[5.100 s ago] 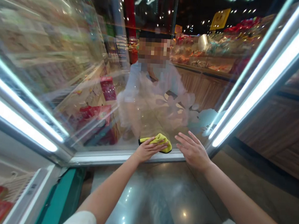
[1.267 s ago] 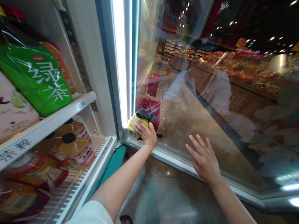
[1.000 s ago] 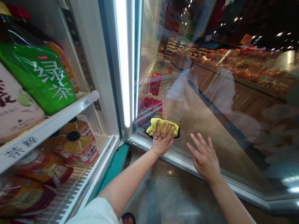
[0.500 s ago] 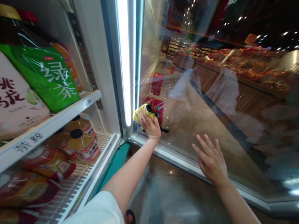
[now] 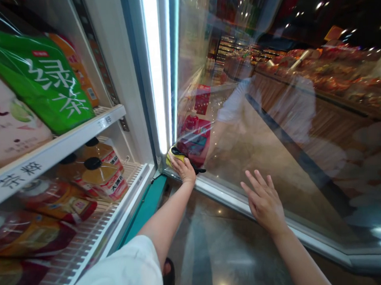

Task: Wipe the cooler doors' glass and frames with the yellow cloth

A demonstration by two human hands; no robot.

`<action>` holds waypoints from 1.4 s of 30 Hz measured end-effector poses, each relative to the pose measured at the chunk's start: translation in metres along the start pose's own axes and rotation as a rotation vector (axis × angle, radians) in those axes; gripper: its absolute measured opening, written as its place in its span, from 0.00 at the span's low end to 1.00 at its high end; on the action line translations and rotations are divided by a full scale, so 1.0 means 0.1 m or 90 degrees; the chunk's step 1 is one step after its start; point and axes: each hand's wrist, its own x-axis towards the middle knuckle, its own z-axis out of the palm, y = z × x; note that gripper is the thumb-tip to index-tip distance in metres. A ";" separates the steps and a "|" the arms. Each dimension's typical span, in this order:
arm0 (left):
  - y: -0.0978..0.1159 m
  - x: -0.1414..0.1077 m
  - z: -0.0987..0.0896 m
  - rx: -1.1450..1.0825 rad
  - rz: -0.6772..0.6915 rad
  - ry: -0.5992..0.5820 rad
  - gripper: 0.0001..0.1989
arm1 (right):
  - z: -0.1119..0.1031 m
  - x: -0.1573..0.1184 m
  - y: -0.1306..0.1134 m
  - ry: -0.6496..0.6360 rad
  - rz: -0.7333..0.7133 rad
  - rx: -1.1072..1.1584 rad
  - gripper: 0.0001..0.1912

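Note:
My left hand (image 5: 184,169) presses a yellow and black cloth (image 5: 176,156) against the lower corner of a glass door (image 5: 228,157), on the hinge side by the light strip. Its fingers lie over the cloth. A dark end of the cloth trails to the right along the bottom of the pane. My right hand (image 5: 266,201) is open with fingers spread, in front of the glass near the bottom frame (image 5: 232,200). It holds nothing; whether its fingertips touch the pane I cannot tell.
Left of me a lit cooler holds a green drink pouch (image 5: 52,82) on its upper shelf (image 5: 53,149) and several bottles (image 5: 103,171) below. A bright light strip (image 5: 154,67) runs up the door's hinge side. Reflections of the store cover the glass.
My left hand has slid the cloth down and slightly left into the bottom corner of the pane. My right hand stays spread in nearly the same place. The view has shifted a little.

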 end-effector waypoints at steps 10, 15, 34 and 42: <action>-0.13 -0.09 -0.01 0.080 -0.054 0.001 0.31 | 0.45 -0.10 -0.11 -0.067 -0.060 -0.045 0.22; -0.09 -0.19 0.00 0.126 -0.084 -0.011 0.31 | 0.50 -0.18 -0.08 -0.077 -0.060 -0.044 0.21; 0.30 -1.47 -0.20 0.019 0.081 -0.326 0.15 | 0.42 -0.68 -0.19 -0.034 -0.040 0.042 0.22; -0.10 -0.83 -0.61 -0.072 0.220 -0.495 0.26 | 0.87 -0.24 -0.43 -0.024 -0.263 0.068 0.13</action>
